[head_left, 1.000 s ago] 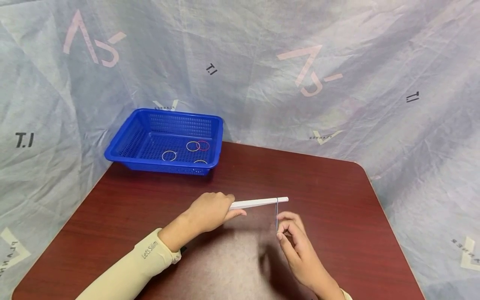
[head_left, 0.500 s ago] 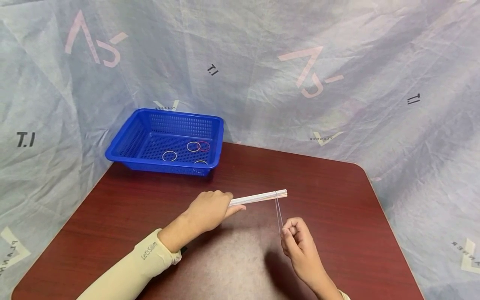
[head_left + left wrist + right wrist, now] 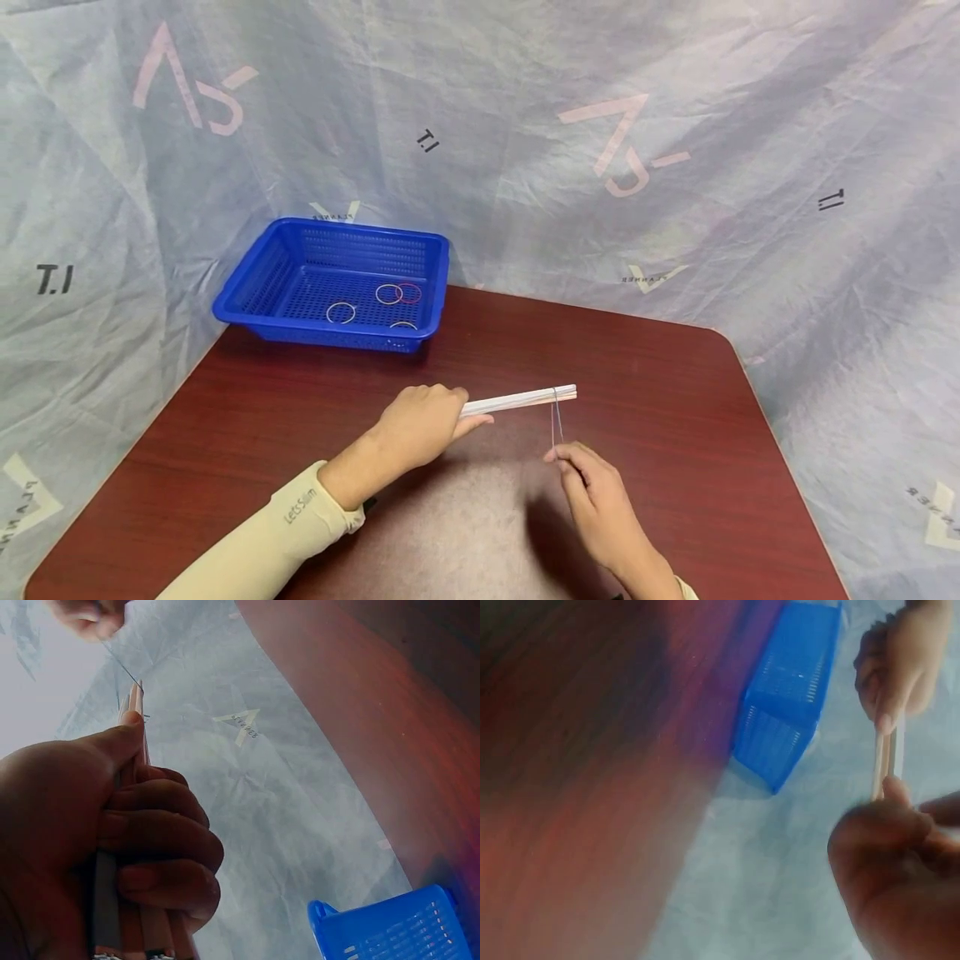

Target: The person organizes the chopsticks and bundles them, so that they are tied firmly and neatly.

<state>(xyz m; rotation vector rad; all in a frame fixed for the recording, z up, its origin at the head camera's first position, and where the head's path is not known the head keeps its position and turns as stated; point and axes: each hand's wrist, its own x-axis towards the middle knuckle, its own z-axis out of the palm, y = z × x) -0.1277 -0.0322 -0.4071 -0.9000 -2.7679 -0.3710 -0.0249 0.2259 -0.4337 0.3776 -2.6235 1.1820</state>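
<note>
My left hand [image 3: 420, 425] grips a bundle of slim white and pale wood-coloured chopsticks [image 3: 517, 400], held nearly level above the table. In the left wrist view, fingers wrap the bundle [image 3: 154, 926] with the thumb lying along it. A thin blue-grey rubber band [image 3: 555, 395] loops round the free end, and its two strands run down to my right hand [image 3: 603, 508]. Thumb and fingers there pinch the band's lower end, pulling it away from the bundle. In the right wrist view the right hand [image 3: 892, 862] overlaps the bundle's end and hides the band.
A blue perforated basket [image 3: 330, 332] stands at the table's back left. Inside lie several loose rubber bands, among them a red one [image 3: 409, 293] and a yellowish one [image 3: 341, 313]. Behind the reddish-brown table [image 3: 630, 367] hangs a grey printed cloth [image 3: 487, 167].
My right hand has turned and shifted its fingers on the band, whose two strands now stand apart. The chopsticks' free end has tipped slightly upward. My left hand keeps its grip.
</note>
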